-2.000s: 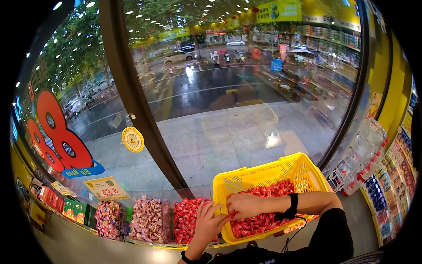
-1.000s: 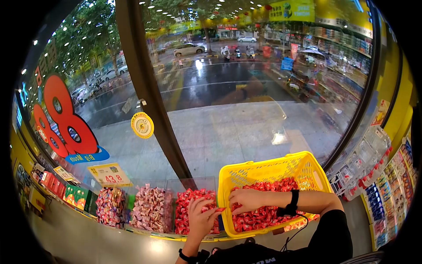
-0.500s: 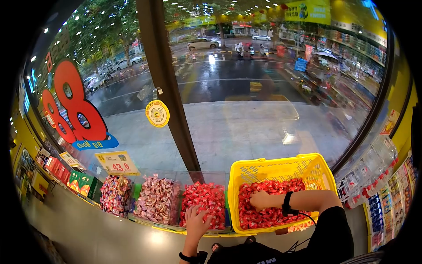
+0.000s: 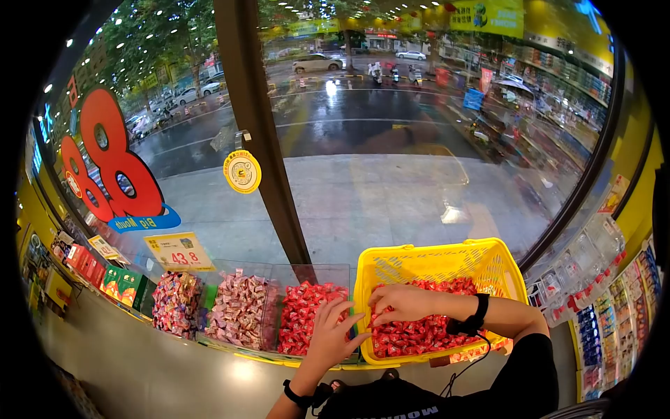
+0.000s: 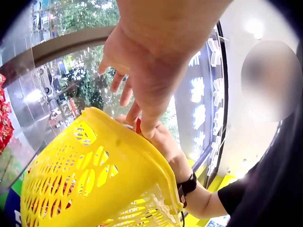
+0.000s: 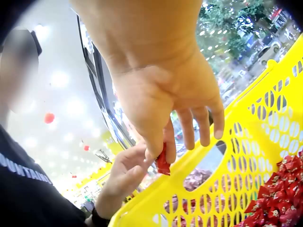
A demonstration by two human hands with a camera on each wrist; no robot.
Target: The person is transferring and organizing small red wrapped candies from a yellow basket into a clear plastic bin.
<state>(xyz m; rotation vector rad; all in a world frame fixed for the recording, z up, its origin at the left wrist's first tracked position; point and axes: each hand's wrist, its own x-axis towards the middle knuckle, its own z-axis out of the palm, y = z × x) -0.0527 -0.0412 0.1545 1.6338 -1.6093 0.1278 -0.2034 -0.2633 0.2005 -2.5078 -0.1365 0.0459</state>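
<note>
A yellow plastic basket [image 4: 488, 269] holds a heap of red wrapped candies [image 4: 419, 335]. My right hand [image 4: 380, 302] hovers over the basket's left end. In the right wrist view it [image 6: 163, 152] pinches one red candy [image 6: 163, 165] between thumb and forefinger. My left hand [image 4: 340, 325] is just outside the basket's left rim with its fingers spread, close to the right hand and holding nothing. From the left wrist camera the left hand [image 5: 135, 97] shows splayed above the basket rim [image 5: 118, 146]. Beside the basket, a clear bin of red candies [image 4: 307, 314] lies under the left hand.
Further left stand a bin of pink candies [image 4: 241, 311] and one of mixed colours [image 4: 171, 304], behind a yellow 43.8 price sign [image 4: 180, 251]. A dark window pillar [image 4: 262, 140] rises behind the bins. Packed shelves [image 4: 607, 279] line the right side.
My left hand has lifted off the red candy bin and moved right to the basket's rim. My right hand has risen out of the heap toward the left rim with a candy.
</note>
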